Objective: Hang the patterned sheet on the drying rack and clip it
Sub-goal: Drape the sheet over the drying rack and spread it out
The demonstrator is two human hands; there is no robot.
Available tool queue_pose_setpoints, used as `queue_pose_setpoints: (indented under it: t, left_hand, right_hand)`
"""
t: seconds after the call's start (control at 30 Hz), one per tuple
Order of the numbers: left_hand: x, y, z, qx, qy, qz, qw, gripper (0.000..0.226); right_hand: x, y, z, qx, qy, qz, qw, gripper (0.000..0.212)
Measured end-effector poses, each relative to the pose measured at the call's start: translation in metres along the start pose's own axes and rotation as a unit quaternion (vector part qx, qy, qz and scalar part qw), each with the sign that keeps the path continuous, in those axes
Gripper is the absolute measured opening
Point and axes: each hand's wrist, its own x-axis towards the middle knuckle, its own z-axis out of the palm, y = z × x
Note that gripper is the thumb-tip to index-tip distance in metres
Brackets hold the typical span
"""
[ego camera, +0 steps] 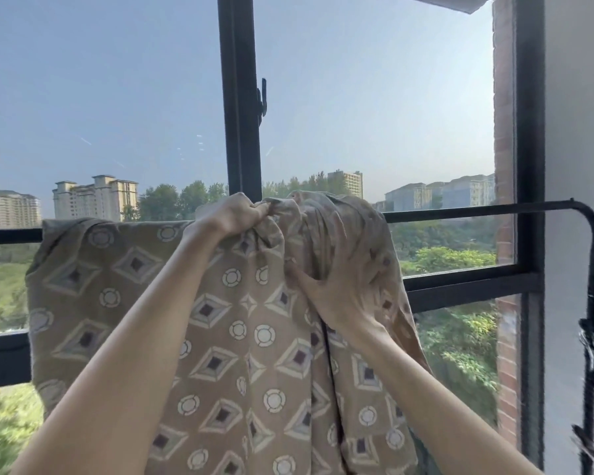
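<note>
The sheet (220, 337), tan with diamonds and ringed circles, hangs over the top bar of the rack (460, 210) in front of the window (240, 97). Its left part lies spread flat over the bar and falls straight down; its right part is bunched into a thick fold that rises above the bar.

The left hand (230, 214) is at the top of the sheet, its grip closed on a pinch of the bunched cloth right at bar height. The right hand (336, 286) is lower and to the right, fingers spread and blurred, pressed against the bunched fold; its grip looks open, palm on the cloth rather than clenched around it.

The rack's bar runs on to the right of the sheet, bare, then bends down at a rounded corner near the wall (580, 166). Dark cords (590, 341) hang blurred along that downward leg. Through the glass are trees and tall buildings under a hazy sky.
</note>
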Motion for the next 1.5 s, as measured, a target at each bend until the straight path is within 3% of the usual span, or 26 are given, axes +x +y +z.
queue_pose_setpoints:
  t: [0.13,0.3,0.43,0.7,0.83,1.03,1.17,1.27,1.33,1.4,1.5]
  left_hand:
    - [-0.006,0.003,-0.005,0.007,0.005,0.002,1.000,0.055]
    - [-0.018,0.007,-0.012,0.028,0.006,0.005,1.000,0.073]
    - [-0.025,0.004,-0.017,0.011,0.000,0.014,1.000,0.069]
    - [-0.027,0.012,-0.020,0.031,0.025,0.010,0.999,0.059]
    - [-0.025,0.008,-0.024,0.020,0.005,-0.001,1.000,0.067]
    - [-0.023,0.016,-0.022,0.021,0.046,-0.005,0.999,0.061]
    - [-0.023,0.005,-0.019,0.039,0.096,-0.018,0.994,0.056]
    - [-0.029,-0.001,-0.022,0.031,0.098,-0.028,0.994,0.070]
    - [-0.033,0.003,-0.020,0.031,0.106,-0.013,0.994,0.079]
    - [-0.038,0.012,-0.018,0.041,0.103,-0.023,0.994,0.078]
    - [-0.043,0.022,-0.017,0.070,0.079,-0.026,0.994,0.085]
  right_hand:
    - [-0.024,0.018,0.012,0.092,-0.107,0.138,0.980,0.129]
    - [-0.032,0.018,0.018,0.268,-0.205,0.114,0.934,0.130]
    - [-0.040,0.019,0.013,0.253,-0.114,0.029,0.960,0.115]
    - [-0.021,0.027,-0.021,0.162,0.048,-0.059,0.984,0.091]
    - [0.021,0.019,-0.047,0.131,0.148,-0.087,0.976,0.071]
    - [0.117,-0.026,-0.071,0.075,0.242,-0.088,0.963,0.033]
    - [0.186,-0.071,-0.088,0.057,0.279,-0.098,0.954,0.030]
    - [0.200,-0.070,-0.077,0.025,0.192,-0.107,0.975,0.036]
    - [0.194,-0.048,-0.054,-0.058,0.099,-0.094,0.989,0.037]
    - [0.178,-0.026,-0.034,-0.114,0.003,-0.070,0.991,0.026]
    - [0.171,-0.017,-0.031,-0.050,-0.063,-0.061,0.995,0.009]
